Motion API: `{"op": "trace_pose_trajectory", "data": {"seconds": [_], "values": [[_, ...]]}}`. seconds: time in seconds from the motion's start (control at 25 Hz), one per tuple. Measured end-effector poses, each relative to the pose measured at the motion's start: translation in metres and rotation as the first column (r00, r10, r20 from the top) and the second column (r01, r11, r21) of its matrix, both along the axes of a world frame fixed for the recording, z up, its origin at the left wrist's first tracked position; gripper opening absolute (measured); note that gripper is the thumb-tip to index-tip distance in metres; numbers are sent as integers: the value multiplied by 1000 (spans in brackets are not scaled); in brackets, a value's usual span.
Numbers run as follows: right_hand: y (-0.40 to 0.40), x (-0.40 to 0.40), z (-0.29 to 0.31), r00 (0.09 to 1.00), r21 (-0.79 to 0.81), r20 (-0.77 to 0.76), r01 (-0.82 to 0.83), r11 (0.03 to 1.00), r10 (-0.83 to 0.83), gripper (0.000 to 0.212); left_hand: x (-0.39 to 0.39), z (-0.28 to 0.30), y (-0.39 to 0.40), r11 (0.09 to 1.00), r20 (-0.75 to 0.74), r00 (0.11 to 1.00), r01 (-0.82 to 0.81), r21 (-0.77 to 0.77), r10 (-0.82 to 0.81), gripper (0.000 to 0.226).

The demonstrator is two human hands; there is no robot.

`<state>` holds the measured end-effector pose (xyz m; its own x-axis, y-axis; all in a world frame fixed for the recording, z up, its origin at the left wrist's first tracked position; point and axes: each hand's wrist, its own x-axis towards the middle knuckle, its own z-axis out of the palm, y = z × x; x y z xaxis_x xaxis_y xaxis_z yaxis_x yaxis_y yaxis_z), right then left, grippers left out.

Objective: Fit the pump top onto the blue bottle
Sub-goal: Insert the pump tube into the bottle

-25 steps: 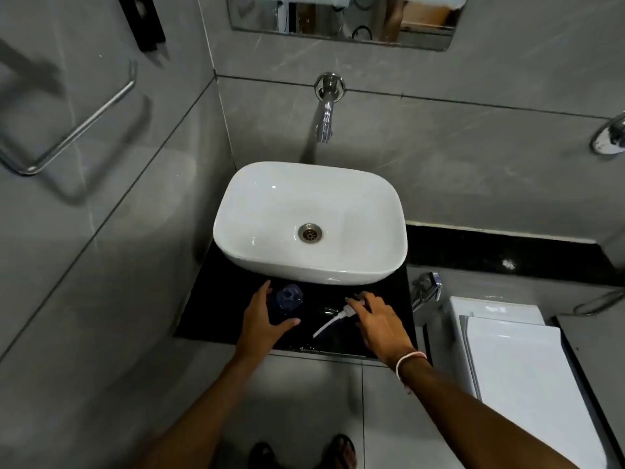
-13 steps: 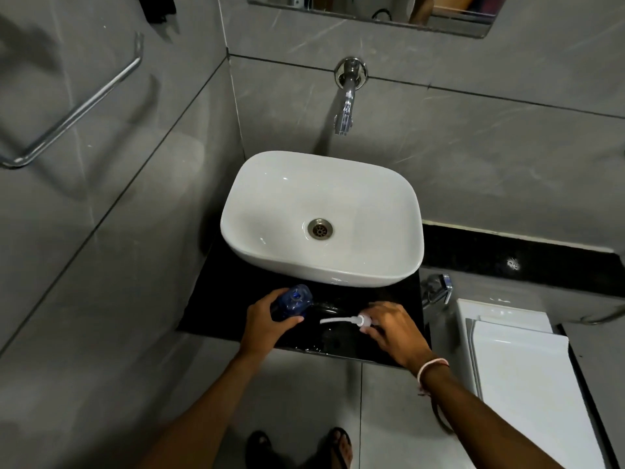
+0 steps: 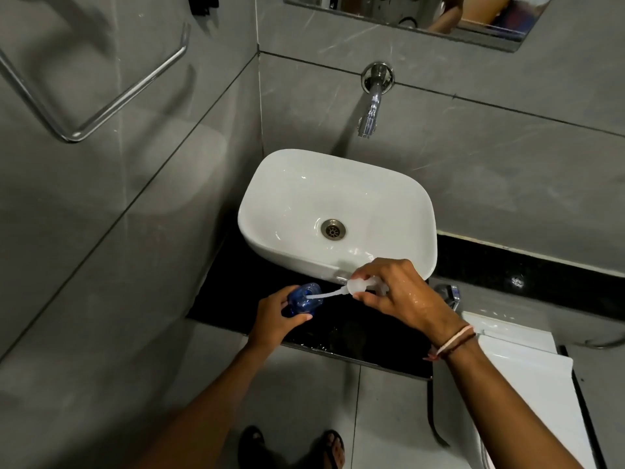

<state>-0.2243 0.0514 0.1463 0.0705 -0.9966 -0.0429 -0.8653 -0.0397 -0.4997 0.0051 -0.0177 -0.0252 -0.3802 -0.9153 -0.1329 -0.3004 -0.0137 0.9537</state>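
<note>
Lower centre of frame, above the dark surface (image 3: 338,336): left hand (image 3: 274,319) wrapped around blue bottle (image 3: 302,299), right hand (image 3: 395,296) pinching pump top (image 3: 363,286). Tube tip just at the neck (barely entered); pushing down and screwing on remaining.

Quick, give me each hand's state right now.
Left hand: closed around the blue bottle.
Right hand: closed on the pump top.
</note>
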Motion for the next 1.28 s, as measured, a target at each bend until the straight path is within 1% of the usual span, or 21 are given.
{"op": "trace_pose_trajectory", "data": {"seconds": [0.12,0.4,0.56,0.6,0.68,0.76,0.84,0.96,1.04,1.12,1.16,1.28], "values": [[-11,8,10,993,34,-101,-59,998,62,25,0,0,2,1000,-14,1000,-14,26,14,64],[-22,22,27,986,6,-136,-94,996,94,28,0,-3,1,999,-13,1000,-13,36,14,66],[-34,37,28,962,76,-235,-127,989,142,28,0,-4,2,1000,-2,1000,-8,22,9,67],[-37,43,27,950,102,-260,-149,984,171,27,0,-3,2,1000,13,1000,4,0,-4,66],[-46,56,21,915,150,-330,-193,970,233,27,1,-1,3,992,108,994,26,-120,-13,68],[-55,70,12,863,194,-411,-230,954,292,31,5,-1,5,960,235,972,52,-275,15,73],[-62,80,2,826,223,-457,-255,941,332,33,10,-3,7,909,320,946,97,-405,42,74],[-67,81,-14,839,220,-451,-226,949,305,29,13,-2,8,823,452,884,166,-544,121,69],[-68,80,-24,849,224,-455,-181,958,267,34,13,1,8,782,536,827,220,-583,167,66],[-67,81,-35,869,235,-447,-112,965,210,48,14,2,8,768,583,791,252,-589,188,64],[-65,81,-38,893,238,-415,-77,968,173,57,15,2,9,765,599,777,262,-588,194,63],[-52,69,-46,980,272,-183,-26,962,78,86,17,2,8,753,639,740,295,-588,208,59]]}}
